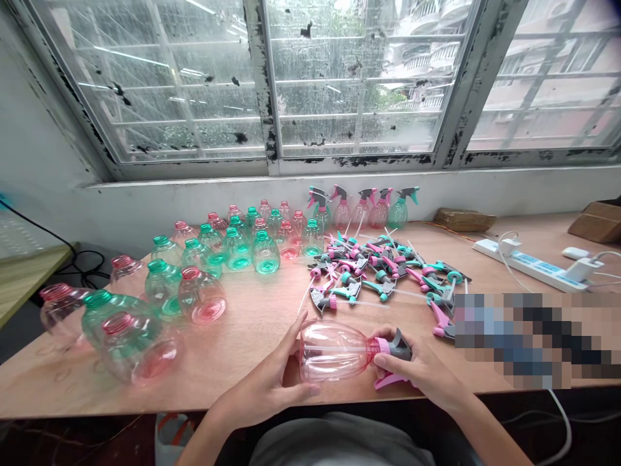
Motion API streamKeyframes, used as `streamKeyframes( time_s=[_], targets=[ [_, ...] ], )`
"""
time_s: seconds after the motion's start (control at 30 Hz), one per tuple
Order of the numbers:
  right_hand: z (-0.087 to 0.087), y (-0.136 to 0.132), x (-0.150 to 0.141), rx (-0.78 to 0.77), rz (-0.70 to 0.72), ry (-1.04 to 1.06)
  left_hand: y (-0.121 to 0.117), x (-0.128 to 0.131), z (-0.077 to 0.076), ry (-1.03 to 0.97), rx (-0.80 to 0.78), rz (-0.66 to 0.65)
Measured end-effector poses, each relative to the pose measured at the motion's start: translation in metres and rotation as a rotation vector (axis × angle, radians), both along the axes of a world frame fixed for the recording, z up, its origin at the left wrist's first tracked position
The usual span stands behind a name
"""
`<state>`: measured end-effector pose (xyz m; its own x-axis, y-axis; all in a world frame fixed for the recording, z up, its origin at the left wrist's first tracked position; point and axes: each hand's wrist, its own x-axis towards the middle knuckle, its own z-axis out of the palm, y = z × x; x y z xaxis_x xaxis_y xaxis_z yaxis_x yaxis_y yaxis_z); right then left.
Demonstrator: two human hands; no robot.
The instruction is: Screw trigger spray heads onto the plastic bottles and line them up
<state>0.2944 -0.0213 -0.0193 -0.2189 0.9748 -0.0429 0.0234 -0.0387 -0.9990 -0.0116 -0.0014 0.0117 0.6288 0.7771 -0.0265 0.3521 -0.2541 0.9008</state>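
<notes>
A clear pink bottle (332,351) lies sideways between my hands at the table's front edge. Its base rests in my left hand (276,375), the thumb and fingers curved around its two sides. At the neck, my right hand (412,366) grips a grey and pink trigger sprayer (398,348) by its pink collar. The sprayer sits on the bottle's mouth, and its tube shows inside the bottle; how tightly it is screwed on I cannot tell. Beyond the bottle lies a heap of loose pink, green and grey trigger sprayers (381,265) with white tubes.
Open pink and green bottles (162,285) stand along the left side and back. Several bottles with sprayers fitted (361,210) line the wall below the window. To the right are a power strip (531,264), a brown package (464,220), a cardboard box (596,221) and a blurred patch.
</notes>
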Motion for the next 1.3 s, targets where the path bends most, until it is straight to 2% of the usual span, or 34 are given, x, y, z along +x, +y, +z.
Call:
streamKeyframes(
  time_s=[0.2, 0.5, 0.87, 1.3],
  targets=[
    [0.001, -0.001, 0.002, -0.004, 0.010, -0.013, -0.001, -0.001, -0.001, -0.022, -0.034, 0.012],
    [-0.003, 0.000, 0.001, 0.000, 0.016, 0.021, -0.001, 0.003, 0.007, -0.054, -0.069, 0.021],
    [-0.002, 0.000, 0.001, 0.003, -0.001, 0.003, 0.000, 0.000, -0.004, -0.063, 0.008, 0.008],
    [-0.001, 0.000, 0.001, -0.003, -0.008, 0.003, -0.003, 0.000, 0.001, -0.032, -0.039, 0.014]
  ],
)
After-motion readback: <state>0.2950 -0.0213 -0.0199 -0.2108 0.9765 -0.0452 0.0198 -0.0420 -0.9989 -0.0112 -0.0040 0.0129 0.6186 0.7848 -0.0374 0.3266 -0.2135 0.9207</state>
